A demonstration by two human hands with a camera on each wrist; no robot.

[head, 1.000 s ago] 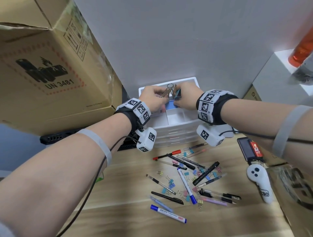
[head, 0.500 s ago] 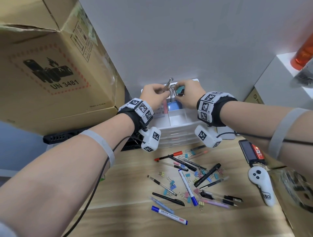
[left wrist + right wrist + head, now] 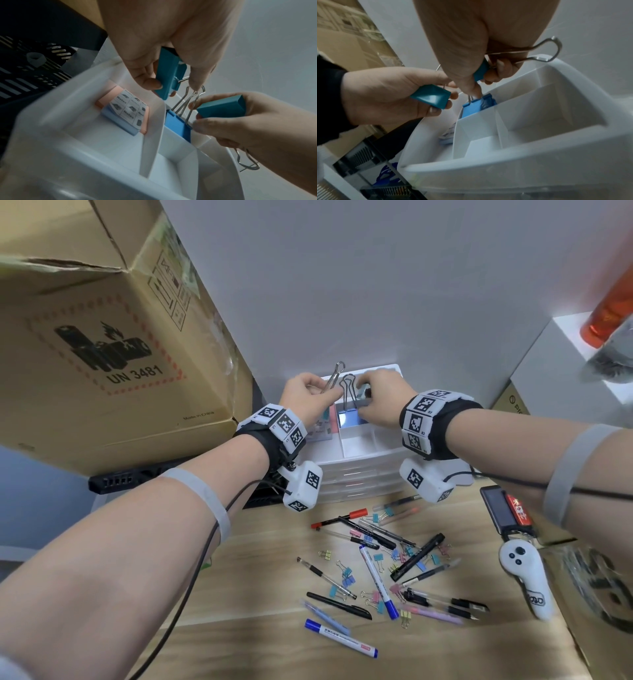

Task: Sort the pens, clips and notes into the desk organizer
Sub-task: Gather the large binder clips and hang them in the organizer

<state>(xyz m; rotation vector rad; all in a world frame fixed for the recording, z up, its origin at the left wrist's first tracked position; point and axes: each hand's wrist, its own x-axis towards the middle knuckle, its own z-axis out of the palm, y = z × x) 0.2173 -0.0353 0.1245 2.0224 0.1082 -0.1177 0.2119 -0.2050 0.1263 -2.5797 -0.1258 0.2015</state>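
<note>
The white desk organizer [image 3: 363, 463] stands against the wall. My left hand [image 3: 327, 397] grips a teal binder clip [image 3: 169, 75] above the organizer, its wire handles [image 3: 337, 374] pointing up. My right hand [image 3: 359, 404] holds a second teal binder clip [image 3: 221, 108] in its curled fingers, while its fingertips [image 3: 476, 92] touch the upright wire handles of a blue binder clip [image 3: 178, 125] standing in a back middle compartment. A pad of sticky notes [image 3: 126, 112] lies in the left compartment. The front compartments [image 3: 539, 108] show only white walls.
Several pens, markers and small coloured clips [image 3: 383, 570] lie scattered on the wooden desk in front of the organizer. A large cardboard box [image 3: 102, 337] rises at the left. A white controller [image 3: 524, 583] and a black device [image 3: 507, 515] lie at the right.
The two hands' clips, close together a second ago, have come apart; the left hand's clip handles now point up. Both hands stay over the organizer's back compartments.
</note>
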